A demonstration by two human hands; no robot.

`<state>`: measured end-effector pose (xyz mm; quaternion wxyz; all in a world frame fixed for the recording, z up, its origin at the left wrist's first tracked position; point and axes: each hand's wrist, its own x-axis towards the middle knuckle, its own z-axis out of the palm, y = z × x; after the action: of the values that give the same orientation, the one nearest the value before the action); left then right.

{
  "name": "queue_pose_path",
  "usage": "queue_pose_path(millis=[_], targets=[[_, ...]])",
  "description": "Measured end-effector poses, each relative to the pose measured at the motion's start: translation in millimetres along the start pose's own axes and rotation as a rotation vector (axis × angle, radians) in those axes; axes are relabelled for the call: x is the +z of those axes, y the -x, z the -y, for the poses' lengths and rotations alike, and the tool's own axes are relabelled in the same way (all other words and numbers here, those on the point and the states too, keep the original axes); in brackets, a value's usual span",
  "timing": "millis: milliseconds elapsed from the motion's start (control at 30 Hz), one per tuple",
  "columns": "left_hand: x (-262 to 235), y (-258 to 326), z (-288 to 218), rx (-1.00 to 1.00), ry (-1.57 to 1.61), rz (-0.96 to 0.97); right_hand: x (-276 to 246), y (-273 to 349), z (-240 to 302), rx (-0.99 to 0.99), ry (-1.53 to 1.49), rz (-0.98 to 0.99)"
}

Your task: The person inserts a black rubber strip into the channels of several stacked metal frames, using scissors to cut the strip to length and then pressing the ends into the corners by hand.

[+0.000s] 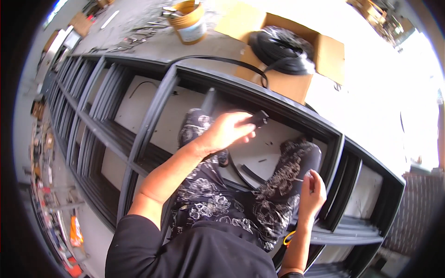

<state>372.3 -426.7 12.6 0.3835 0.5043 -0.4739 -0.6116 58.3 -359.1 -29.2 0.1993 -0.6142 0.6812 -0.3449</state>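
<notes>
My left hand is raised over the opening of a dark grey metal frame. Its fingers close round a small black block-like piece, whose exact kind I cannot make out. Lower down on the right, my right hand hovers beside my knee with curled fingers. Whatever its fingertips may pinch is hidden or too small to name. A black flexible strip lies over the far rail of the frame and runs toward a coil of black strip in a cardboard box.
A yellow-brown bucket stands beyond the frame, with scraps scattered on the floor to its left. Short black strip pieces lie between my legs. More frames stretch away left. An orange bag is at the lower left.
</notes>
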Motion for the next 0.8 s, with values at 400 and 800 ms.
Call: queue_pose_path(millis=[400,800], targets=[[-177,71,-55,0.320,0.400,-0.619,231,35,278,-0.325,-0.755,0.630],[-356,-24,98,0.076,-0.624,-0.933,476,50,344,1.018,-1.267,0.674]])
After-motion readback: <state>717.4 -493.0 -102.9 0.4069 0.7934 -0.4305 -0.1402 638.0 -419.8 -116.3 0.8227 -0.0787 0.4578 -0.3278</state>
